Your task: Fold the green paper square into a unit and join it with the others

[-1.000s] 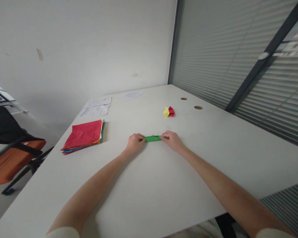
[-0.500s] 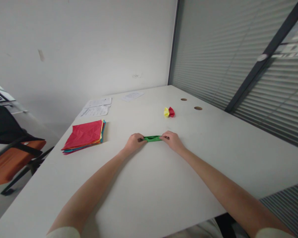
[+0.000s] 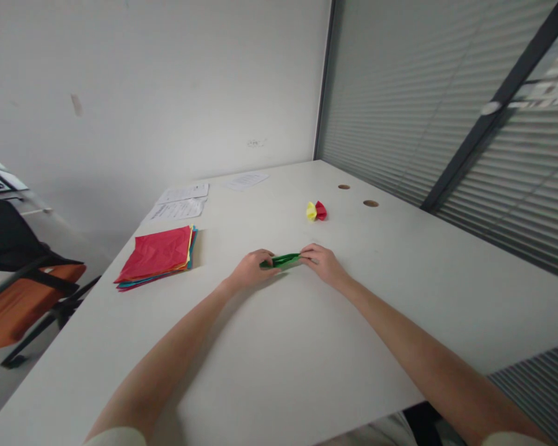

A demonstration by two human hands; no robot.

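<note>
I have the folded green paper (image 3: 286, 261) between the two hands, over the middle of the table (image 3: 302, 347). Half a second ago its front face lay broad to my view; now it has tipped and narrowed, with dark folds showing along the top and a small shadow below. I can't tell whether its lower edge touches the table. Its long axis runs left to right, the right end angled slightly farther away from me.

My left hand (image 3: 252, 270) has opened wider than before: its grip takes the left end between fingers above and thumb below. My right hand (image 3: 323, 263) pinches the right end between thumb and fingertips, almost unchanged. Both forearms reach forward and converge, palms turned inward.

Beyond the right hand, the yellow-and-red paper piece (image 3: 317, 211) sits where it was. Well to the left lies the stack of coloured sheets (image 3: 160, 251), red uppermost, with printed pages (image 3: 179, 209) behind it.
</note>
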